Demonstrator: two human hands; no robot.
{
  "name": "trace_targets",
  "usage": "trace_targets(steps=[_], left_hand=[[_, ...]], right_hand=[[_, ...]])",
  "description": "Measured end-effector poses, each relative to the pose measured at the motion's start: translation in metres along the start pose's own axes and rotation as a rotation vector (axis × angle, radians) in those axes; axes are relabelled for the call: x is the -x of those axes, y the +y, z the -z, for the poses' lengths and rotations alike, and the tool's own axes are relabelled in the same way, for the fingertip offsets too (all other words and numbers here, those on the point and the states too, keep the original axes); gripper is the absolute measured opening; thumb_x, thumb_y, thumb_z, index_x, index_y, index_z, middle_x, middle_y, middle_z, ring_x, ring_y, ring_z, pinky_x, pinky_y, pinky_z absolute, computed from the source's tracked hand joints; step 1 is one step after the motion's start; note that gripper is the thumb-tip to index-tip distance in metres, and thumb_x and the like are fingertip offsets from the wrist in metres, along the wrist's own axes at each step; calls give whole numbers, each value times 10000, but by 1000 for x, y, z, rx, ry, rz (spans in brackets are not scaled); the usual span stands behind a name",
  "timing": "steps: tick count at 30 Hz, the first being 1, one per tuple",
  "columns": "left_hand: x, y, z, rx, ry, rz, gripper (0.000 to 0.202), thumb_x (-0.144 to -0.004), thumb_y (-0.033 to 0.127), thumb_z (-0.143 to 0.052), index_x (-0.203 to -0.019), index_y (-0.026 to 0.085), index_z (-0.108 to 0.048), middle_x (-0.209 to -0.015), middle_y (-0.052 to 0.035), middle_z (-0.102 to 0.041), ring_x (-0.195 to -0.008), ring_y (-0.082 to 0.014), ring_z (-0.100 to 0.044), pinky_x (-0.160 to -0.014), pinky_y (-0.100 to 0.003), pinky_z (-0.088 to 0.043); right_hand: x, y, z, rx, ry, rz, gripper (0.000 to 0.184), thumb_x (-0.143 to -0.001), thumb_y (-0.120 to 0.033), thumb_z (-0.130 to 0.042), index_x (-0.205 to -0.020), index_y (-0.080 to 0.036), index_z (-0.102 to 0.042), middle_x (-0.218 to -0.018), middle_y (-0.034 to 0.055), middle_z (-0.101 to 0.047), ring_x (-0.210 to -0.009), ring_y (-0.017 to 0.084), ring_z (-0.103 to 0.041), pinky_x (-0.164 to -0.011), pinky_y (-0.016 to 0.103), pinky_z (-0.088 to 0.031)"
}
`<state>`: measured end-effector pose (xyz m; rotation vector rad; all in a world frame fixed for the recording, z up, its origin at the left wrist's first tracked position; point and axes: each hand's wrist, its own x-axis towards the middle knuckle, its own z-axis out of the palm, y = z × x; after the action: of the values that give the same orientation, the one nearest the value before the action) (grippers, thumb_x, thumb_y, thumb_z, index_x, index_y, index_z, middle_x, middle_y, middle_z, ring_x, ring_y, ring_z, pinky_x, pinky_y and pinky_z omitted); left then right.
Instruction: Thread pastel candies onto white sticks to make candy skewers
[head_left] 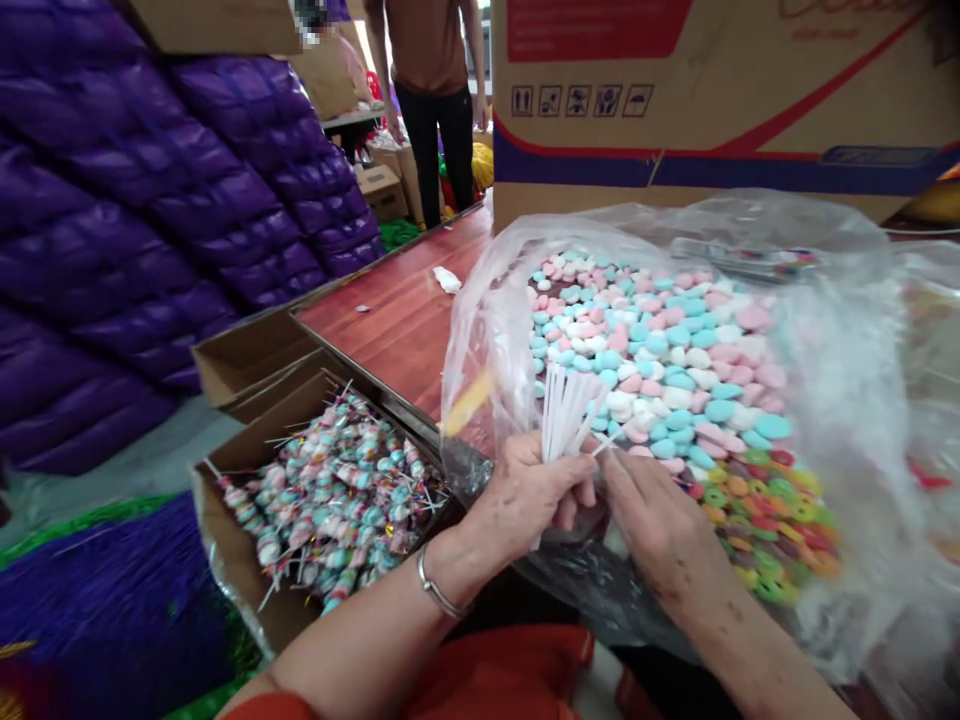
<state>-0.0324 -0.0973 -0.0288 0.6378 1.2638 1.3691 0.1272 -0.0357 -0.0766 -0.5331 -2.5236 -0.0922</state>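
My left hand (525, 490) is closed around a bundle of thin white sticks (566, 410), which fan out upward. Close beside it, my right hand (652, 510) has its fingers pinched together at a single white stick (613, 440) that slants out of the bundle; the fingertips are partly hidden. Beyond the hands, pink, white and light-blue candies (667, 350) lie spread in an open clear plastic bag (480, 310). Colourful ring candies (776, 530) are heaped to the right of my right hand.
At lower left, a cardboard box (214, 530) holds many candy skewers (330, 490). The bag lies on a reddish wooden table (367, 330) with a large carton (720, 100) behind it. Purple wrapped bales (142, 200) are stacked at left. A person (435, 90) stands beyond the table.
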Motion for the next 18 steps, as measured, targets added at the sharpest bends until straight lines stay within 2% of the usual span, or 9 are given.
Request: trace_targets(steps=[3, 8, 10, 12, 16, 18], left_hand=[[1, 0, -1, -41, -1, -5, 217, -790, 255, -626, -609, 138, -643, -510, 6, -583, -324, -49, -434, -326, -164, -281], [-6, 1, 1, -38, 78, -23, 141, -761, 281, -694, -776, 141, -689, -521, 5, -616, -319, -62, -438, -324, -159, -272], [-8, 0, 2, -48, 89, -20, 165, -739, 294, -716, -793, 140, -687, -518, 6, -617, -313, -66, -434, -319, -159, -258], [-8, -2, 4, -105, 91, -12, 206, -737, 333, -720, -737, 131, -677, -517, -3, -614, -312, -60, -419, -321, -159, -243], [-8, -8, 1, -258, 40, -1, 311, -751, 404, -689, -614, 131, -629, -496, -4, -591, -320, -50, -407, -332, -156, -248], [-8, -10, -4, -312, 1, -2, 308, -743, 404, -676, -602, 137, -613, -491, 5, -575, -321, -51, -405, -333, -158, -252]], right_hand=[[-2, -2, 8, 8, -27, 13, 367, -973, -119, -363, -1282, -34, -543, -1149, 220, -632, -1089, 310, -568, -902, 465, -523], [-6, -2, 15, -19, -117, -73, 362, -943, -76, -398, -1243, -64, -600, -1183, 196, -647, -1111, 282, -589, -937, 425, -535], [-6, 2, 15, -148, -57, -177, 331, -938, -83, -430, -1195, -102, -638, -1150, 163, -674, -1092, 263, -611, -959, 419, -529], [-6, 8, 16, -398, 77, -403, 280, -932, -126, -488, -1145, -145, -669, -1104, 121, -703, -1053, 238, -641, -961, 405, -530], [-10, 23, 29, -1184, 430, -999, 217, -838, -261, -672, -1047, -211, -695, -965, 37, -739, -873, 185, -695, -808, 326, -578], [-13, 29, 37, -1492, 563, -1139, 229, -759, -277, -749, -973, -205, -710, -905, 26, -744, -806, 167, -697, -754, 293, -579]])
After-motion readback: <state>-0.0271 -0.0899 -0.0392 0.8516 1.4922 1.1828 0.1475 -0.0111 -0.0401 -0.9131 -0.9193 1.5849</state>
